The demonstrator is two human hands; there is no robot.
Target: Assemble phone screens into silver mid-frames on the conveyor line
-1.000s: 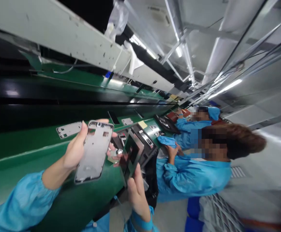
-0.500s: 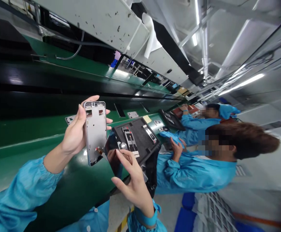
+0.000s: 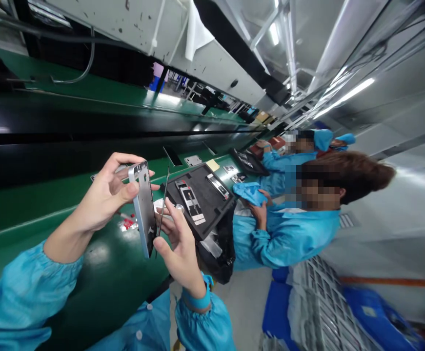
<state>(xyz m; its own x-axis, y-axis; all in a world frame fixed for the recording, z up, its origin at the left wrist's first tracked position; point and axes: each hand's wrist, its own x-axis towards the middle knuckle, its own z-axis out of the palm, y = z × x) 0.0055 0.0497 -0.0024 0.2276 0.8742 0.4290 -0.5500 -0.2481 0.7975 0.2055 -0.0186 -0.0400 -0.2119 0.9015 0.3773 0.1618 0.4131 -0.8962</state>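
Note:
My left hand [image 3: 111, 195] grips a phone frame [image 3: 142, 214] by its upper part, thumb on the near side and fingers behind. The frame stands upright, turned nearly edge-on, its inner face toward the right. My right hand [image 3: 179, 243] holds a thin dark phone screen [image 3: 163, 209] between thumb and fingers. Seen almost on edge, the screen is close beside the frame's open face. Whether the two touch near the bottom I cannot tell. Behind my right hand lies a black tray [image 3: 212, 209] with phone parts [image 3: 192, 204] on it.
Another dark screen [image 3: 172, 155] and a silver plate [image 3: 192, 160] lie on the green bench [image 3: 88, 278]. Red and clear scraps [image 3: 127, 223] are near my left wrist. To the right sits a co-worker [image 3: 289, 234] with a blue cloth [image 3: 250, 193]; others sit beyond.
The phone frame has turned from facing me to nearly edge-on. My right hand has brought the screen leftward and upright beside it. The whole view has shifted.

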